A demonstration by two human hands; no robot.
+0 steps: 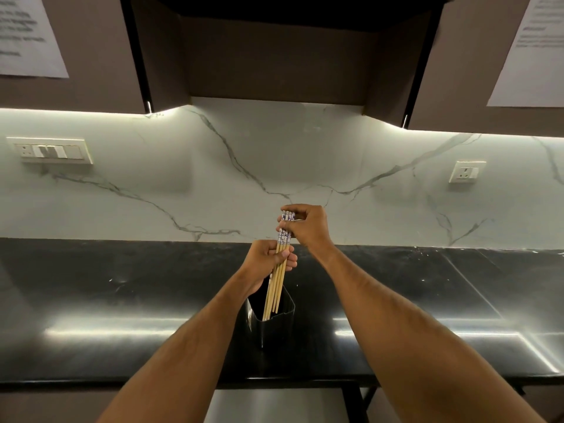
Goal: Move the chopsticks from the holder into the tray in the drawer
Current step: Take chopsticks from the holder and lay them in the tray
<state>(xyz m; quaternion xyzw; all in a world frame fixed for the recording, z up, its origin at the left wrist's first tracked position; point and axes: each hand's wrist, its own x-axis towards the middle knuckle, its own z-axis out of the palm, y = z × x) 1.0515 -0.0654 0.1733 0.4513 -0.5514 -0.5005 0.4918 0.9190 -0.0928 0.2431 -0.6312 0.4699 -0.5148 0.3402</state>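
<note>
The right hand [306, 225] pinches the patterned tops of the pale wooden chopsticks [276, 280]; the left hand [268, 259] grips their middle, tips inside the black angular holder [274, 325] near the black bench's [122, 315] front edge

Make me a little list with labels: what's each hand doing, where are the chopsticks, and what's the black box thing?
left hand: left hand grips the middle of the chopsticks
right hand: right hand pinches their patterned tops
chopsticks: chopsticks, a bundle, tilted, lower tips at the mouth of the holder
holder: holder, black, standing on the dark counter
wall: white marble with a socket and a switch panel
drawer and tray: not in view
</note>
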